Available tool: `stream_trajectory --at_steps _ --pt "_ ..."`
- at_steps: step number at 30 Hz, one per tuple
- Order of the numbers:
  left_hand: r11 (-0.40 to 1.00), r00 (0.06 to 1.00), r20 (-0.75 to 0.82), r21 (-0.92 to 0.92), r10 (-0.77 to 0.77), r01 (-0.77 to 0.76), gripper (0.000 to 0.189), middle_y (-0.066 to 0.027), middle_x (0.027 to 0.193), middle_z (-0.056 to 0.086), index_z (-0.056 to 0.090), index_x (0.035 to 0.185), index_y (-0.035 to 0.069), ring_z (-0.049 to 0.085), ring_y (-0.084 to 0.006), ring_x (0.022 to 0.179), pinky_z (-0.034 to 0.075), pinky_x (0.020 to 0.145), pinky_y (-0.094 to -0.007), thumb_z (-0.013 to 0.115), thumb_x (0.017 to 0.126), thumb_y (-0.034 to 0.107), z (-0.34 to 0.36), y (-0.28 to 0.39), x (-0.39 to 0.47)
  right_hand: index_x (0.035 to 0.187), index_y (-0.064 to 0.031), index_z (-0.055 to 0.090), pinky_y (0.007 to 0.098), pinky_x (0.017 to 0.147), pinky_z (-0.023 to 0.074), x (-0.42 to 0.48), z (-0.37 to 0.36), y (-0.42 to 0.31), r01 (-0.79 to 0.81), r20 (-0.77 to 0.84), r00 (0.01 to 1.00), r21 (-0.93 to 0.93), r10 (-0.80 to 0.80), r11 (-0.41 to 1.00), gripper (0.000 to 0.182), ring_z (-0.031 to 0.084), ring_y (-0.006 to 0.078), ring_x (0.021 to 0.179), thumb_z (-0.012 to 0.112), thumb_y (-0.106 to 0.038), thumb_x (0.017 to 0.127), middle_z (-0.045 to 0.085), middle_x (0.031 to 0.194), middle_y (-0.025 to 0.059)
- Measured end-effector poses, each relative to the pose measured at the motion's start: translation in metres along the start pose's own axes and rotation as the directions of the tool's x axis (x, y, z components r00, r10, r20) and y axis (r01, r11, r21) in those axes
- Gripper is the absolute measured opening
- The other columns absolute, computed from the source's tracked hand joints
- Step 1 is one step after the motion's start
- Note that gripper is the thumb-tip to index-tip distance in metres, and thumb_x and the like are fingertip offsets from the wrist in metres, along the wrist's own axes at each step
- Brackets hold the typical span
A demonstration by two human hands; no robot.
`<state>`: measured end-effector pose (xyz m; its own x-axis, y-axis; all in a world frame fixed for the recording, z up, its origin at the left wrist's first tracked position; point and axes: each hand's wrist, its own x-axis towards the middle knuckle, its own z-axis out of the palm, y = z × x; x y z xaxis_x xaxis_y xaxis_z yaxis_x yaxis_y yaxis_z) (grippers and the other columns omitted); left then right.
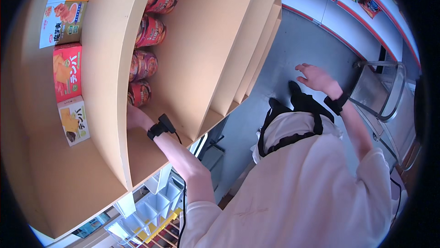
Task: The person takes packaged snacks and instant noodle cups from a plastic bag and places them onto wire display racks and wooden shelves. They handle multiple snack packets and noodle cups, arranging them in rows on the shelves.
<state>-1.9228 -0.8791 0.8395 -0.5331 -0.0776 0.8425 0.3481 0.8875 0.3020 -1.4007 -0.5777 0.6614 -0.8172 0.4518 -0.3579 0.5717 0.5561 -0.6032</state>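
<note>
My left hand reaches into a light wooden shelf compartment, beside the nearest red instant noodle cup. The edge of the shelf board hides its fingers, so I cannot tell whether they hold anything. More noodle cups stand in a row beyond, among them a purple one and another red one. Out over the grey floor, my right hand hangs in the air with its fingers apart and nothing in them. Black bands circle both wrists.
Snack boxes, one red and one white, line the neighbouring compartment. A metal-framed cart stands to my right. White shelving with red edging holds bagged snacks. Clear plastic bins sit below the left shelf.
</note>
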Motion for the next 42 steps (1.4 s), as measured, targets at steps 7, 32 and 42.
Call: stream_trajectory --at_steps 7,32,42 --pt "0.973 0.995 -0.052 -0.209 0.085 -0.094 0.081 -0.0219 0.121 0.063 0.055 0.12 -0.007 0.062 -0.0334 0.106 0.05 0.095 -0.0483 0.098 0.057 0.022 -0.076 0.05 -0.036 0.127 -0.0023 0.055 0.0445 0.096 0.0493 0.012 -0.014 -0.03 0.199 -0.093 0.977 0.087 -0.191 0.976 0.042 0.06 0.0379 0.111 0.065 -0.022 0.092 0.062 0.121 0.019" --pt "0.587 0.38 0.788 -0.614 0.483 0.527 0.073 -0.0177 0.145 0.045 0.043 0.141 0.0 0.047 -0.0273 0.133 0.038 0.113 -0.0436 0.082 0.081 0.015 -0.183 0.163 -0.149 0.142 -0.0069 0.029 0.0401 0.099 0.0495 0.008 -0.044 -0.139 0.61 -0.661 0.707 0.39 -0.252 0.689 0.111 0.06 0.0351 0.117 0.095 -0.031 0.056 0.055 0.129 0.0198" --pt "0.99 0.734 0.67 -0.137 0.108 -0.021 0.064 -0.0242 0.118 0.063 0.059 0.12 -0.008 0.062 -0.0323 0.109 0.049 0.093 -0.0435 0.085 0.076 0.031 0.006 0.006 -0.028 0.144 -0.0075 0.023 0.0415 0.108 0.0431 -0.058 -0.035 -0.009 0.316 -0.611 0.788 0.511 0.079 0.799 0.112 0.052 0.0291 0.128 0.093 -0.025 0.059 0.047 0.138 0.0197"
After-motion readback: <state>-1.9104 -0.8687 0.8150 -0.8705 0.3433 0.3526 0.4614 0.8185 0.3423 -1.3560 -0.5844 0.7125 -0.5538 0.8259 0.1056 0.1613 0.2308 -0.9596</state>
